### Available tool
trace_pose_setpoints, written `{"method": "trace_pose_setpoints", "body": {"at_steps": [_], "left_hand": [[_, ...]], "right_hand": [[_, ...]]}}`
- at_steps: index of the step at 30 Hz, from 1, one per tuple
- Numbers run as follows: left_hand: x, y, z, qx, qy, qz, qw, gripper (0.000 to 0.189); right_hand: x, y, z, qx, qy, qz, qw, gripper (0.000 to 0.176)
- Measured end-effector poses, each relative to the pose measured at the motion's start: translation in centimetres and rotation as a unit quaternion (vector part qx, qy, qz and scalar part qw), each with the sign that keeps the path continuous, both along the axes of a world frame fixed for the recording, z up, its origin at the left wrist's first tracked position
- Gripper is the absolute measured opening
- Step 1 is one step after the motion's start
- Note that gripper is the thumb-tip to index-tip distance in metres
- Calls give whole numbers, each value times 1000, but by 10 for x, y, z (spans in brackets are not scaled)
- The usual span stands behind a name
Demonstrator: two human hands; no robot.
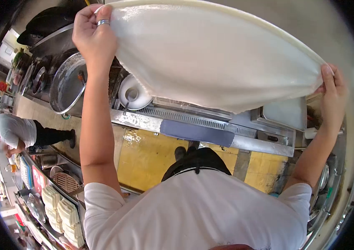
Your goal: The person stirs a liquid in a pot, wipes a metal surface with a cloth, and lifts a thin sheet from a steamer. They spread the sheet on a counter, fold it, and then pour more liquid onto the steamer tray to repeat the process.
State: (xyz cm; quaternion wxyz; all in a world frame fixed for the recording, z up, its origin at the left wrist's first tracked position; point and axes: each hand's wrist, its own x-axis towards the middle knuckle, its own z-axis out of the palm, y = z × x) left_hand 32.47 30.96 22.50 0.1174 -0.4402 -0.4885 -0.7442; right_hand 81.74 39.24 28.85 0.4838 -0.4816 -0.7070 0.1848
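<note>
A large, thin white sheet (pixel 214 54), glossy and wet-looking, hangs stretched between my two raised hands. My left hand (pixel 95 31), with a ring on one finger, pinches its upper left corner. At the right end my right hand (pixel 331 85) grips the other corner between thumb and fingers. The sheet's lower edge sags in the middle, over the metal counter, and hides part of what lies behind it. Below the sheet's left part, a white bowl (pixel 142 100) holds a metal ladle (pixel 131 95).
A large wok (pixel 66 85) stands left of my left forearm. The steel counter edge (pixel 139 122) runs across in front of me, with a tray (pixel 285 112) at right. Another person (pixel 16 129) bends over a counter at far left, near stacked pale folded items (pixel 66 212).
</note>
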Motion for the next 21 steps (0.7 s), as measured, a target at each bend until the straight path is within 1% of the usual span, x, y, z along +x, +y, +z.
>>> {"method": "trace_pose_setpoints", "body": {"at_steps": [1, 4, 5, 6, 8, 9, 10, 11, 12, 13, 14, 15, 16, 18, 21], "left_hand": [[2, -1, -1, 13, -3, -9, 1000, 16], [0, -3, -11, -70, 7, 63, 996, 16], [3, -3, -16, -79, 12, 67, 995, 6], [1, 5, -27, -88, 22, 54, 994, 7], [-6, 20, -67, -103, 41, 28, 993, 17], [-12, 30, -94, -139, 48, 22, 989, 24], [-17, 40, -127, -175, 55, 16, 983, 32], [-17, 50, -160, -232, 73, 12, 970, 32], [-18, 59, -201, -290, 90, 8, 953, 31], [-28, 69, -258, -377, 70, -5, 924, 22], [-36, 78, -317, -455, 61, 17, 888, 14], [-32, 83, -351, -456, 51, 28, 888, 13], [-23, 85, -362, -476, 16, 45, 878, 12], [-19, 98, -380, -469, -44, 75, 879, 12], [-26, 121, -397, -474, 37, 139, 868, 12]], "right_hand": [[-2, -3, -3, 2, -6, -4, 1000, 30], [-3, -2, -23, -30, 32, 3, 999, 25], [-4, 1, -32, -51, 30, 8, 998, 26], [-4, 4, -42, -72, 26, 14, 997, 26], [-12, 17, -71, -116, 8, 20, 993, 24], [-18, 27, -95, -137, -6, 23, 990, 22], [-22, 41, -128, -185, -22, 26, 982, 20], [-28, 57, -170, -231, -37, 31, 972, 18], [-28, 78, -224, -150, -112, 61, 980, 16], [-36, 92, -271, -185, -118, 49, 974, 15], [-35, 112, -333, -224, -116, 34, 967, 16], [-42, 121, -376, -241, -95, 31, 965, 17], [-50, 127, -403, -248, -124, 10, 961, 14], [-67, 133, -432, -229, -87, -34, 969, 16], [-73, 157, -460, -121, -166, -55, 977, 18]]}}
